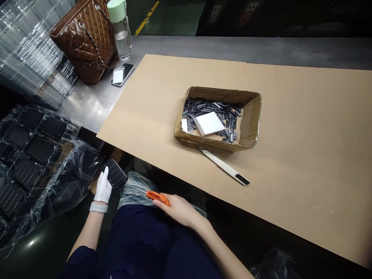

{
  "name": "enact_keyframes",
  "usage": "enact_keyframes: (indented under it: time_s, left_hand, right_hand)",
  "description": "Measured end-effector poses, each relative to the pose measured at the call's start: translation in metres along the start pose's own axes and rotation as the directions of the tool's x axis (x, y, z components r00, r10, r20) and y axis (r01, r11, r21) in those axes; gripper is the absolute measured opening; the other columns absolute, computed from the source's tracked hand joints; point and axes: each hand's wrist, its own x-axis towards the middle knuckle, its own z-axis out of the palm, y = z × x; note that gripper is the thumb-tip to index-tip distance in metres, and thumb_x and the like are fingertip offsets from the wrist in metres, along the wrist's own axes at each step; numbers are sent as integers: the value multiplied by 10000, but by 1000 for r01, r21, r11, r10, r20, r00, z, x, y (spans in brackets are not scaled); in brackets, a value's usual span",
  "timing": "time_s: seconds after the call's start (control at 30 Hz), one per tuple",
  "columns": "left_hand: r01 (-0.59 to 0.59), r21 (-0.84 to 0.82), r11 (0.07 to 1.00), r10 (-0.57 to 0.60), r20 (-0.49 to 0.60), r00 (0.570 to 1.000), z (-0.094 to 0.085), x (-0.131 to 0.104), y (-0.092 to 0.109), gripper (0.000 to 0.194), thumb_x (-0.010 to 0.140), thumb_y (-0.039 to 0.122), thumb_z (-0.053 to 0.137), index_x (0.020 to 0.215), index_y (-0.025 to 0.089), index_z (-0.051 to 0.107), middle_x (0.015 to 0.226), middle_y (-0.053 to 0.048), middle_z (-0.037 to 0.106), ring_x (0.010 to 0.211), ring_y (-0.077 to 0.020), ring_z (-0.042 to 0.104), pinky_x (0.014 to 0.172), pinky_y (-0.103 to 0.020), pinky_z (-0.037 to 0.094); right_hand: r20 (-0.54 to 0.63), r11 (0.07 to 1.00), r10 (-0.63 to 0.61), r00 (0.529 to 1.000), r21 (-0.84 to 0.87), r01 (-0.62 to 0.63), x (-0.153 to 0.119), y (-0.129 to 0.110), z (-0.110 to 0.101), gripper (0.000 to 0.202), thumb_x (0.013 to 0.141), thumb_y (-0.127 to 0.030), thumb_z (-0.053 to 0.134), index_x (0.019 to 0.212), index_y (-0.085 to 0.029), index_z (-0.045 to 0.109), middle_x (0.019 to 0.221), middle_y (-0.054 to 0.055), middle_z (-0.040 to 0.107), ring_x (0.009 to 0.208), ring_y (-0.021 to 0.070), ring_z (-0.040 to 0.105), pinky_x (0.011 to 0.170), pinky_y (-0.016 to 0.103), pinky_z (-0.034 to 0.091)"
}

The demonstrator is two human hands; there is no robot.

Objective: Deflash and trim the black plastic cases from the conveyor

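Note:
My left hand, in a white glove, grips a ridged black plastic part by its left edge, beside my left thigh. Bare, my right hand is closed around an orange-handled tool above my lap. The tool's thin metal tip points left toward the black part, apart from it. Several similar black parts lie in a clear plastic tray at the left, with plastic film around it.
Brown cardboard covers the table. On it stand a box of small black pieces with a white block, and a white-handled knife-like tool. Behind left are a phone, bottle, brown handbag and stacked clear trays.

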Motion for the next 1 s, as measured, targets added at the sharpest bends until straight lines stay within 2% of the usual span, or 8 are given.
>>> enact_keyframes:
  time_s: [0.1,0.2,0.33,0.43,0.57,0.77,0.9,1.0]
  left_hand:
    - [69,31,997,-68,-21,997,-5,1,4,536,874,470,515,1306,155,484,1433,-177,431,1354,-317,359,1127,-556,241]
    - [119,37,992,-121,77,990,-5,3,9,502,868,518,483,1210,159,562,1291,-183,572,1246,-313,501,1065,-493,367]
    - [71,40,997,-80,288,954,-3,4,16,437,777,509,601,1027,153,640,1067,-124,697,1046,-267,634,947,-390,484]
    - [-1,74,997,-24,332,943,-6,3,21,375,751,484,628,943,162,657,979,-81,713,959,-235,650,910,-367,495]
    - [-122,143,982,79,277,958,-10,2,27,258,733,425,656,860,200,673,928,-47,691,921,-220,629,920,-372,476]
    - [-255,149,955,229,172,958,-2,0,30,97,697,303,694,759,227,696,1000,-78,676,1089,-263,558,1077,-428,346]
    - [-217,86,972,208,105,973,0,-4,28,140,699,298,694,815,222,696,1035,-72,671,1084,-259,569,1063,-415,365]
    - [-122,15,992,122,39,992,1,-6,24,206,723,352,689,869,210,659,924,-40,668,918,-217,611,925,-363,462]
  right_hand:
    - [35,997,7,999,79,-9,1,8,2,521,871,-655,359,862,-223,650,673,21,649,652,193,587,573,265,334]
    - [47,994,-17,999,111,12,0,13,3,545,865,-667,359,918,-219,666,649,19,645,643,195,581,570,267,342]
    - [1,993,16,1000,113,-16,0,13,-1,526,865,-651,368,882,-215,663,648,21,640,650,200,586,580,270,364]
    - [-34,991,45,998,129,-41,0,12,-7,516,865,-646,367,869,-216,652,667,28,652,674,213,610,591,272,386]
    - [-76,994,77,994,83,-71,0,2,-16,505,871,-648,346,848,-235,636,679,29,654,714,236,622,619,283,393]
    - [-93,1000,-5,996,6,6,3,-28,-14,470,877,-634,354,815,-256,625,730,21,662,724,235,611,631,286,364]
    - [-106,1000,12,994,12,-11,9,-29,-10,481,884,-634,347,864,-260,650,736,28,672,721,234,618,636,289,367]
    - [-122,996,75,990,51,-69,11,-22,-12,499,889,-637,327,922,-266,660,748,33,683,738,245,627,636,289,375]
